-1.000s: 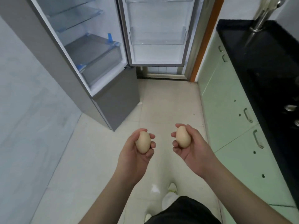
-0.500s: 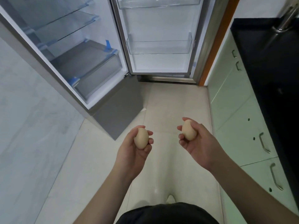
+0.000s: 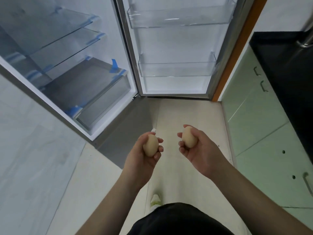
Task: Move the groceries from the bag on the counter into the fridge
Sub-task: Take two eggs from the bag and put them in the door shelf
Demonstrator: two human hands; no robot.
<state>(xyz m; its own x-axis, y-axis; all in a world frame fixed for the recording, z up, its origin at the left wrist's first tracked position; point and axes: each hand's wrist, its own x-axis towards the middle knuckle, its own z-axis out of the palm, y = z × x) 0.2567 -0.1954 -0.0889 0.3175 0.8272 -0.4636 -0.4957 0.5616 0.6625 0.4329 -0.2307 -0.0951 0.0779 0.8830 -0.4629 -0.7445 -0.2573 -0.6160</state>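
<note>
My left hand [image 3: 144, 160] is closed around a pale brown egg [image 3: 150, 145], held palm-up in front of me. A second pale brown egg [image 3: 189, 136] rests in my right hand [image 3: 201, 150], fingers curled round it. Both hands hover above the floor, a short way before the open fridge [image 3: 72, 78]. The fridge body stands at upper left with glass shelves [image 3: 67, 41] and a clear drawer [image 3: 105, 102] at the bottom. Its open door [image 3: 176, 48] faces me, carrying clear door bins [image 3: 176, 69]. No bag is in view.
A black counter [image 3: 288, 68] runs along the right over pale green cabinets [image 3: 264, 133] with metal handles. A white tiled wall [image 3: 25, 150] fills the left. Beige floor tiles [image 3: 186, 112] stretch between fridge and cabinets. My shoe [image 3: 155, 200] shows below.
I have stepped closer to the fridge, so it fills more of the view. Both hands stay shut on their eggs and have risen slightly.
</note>
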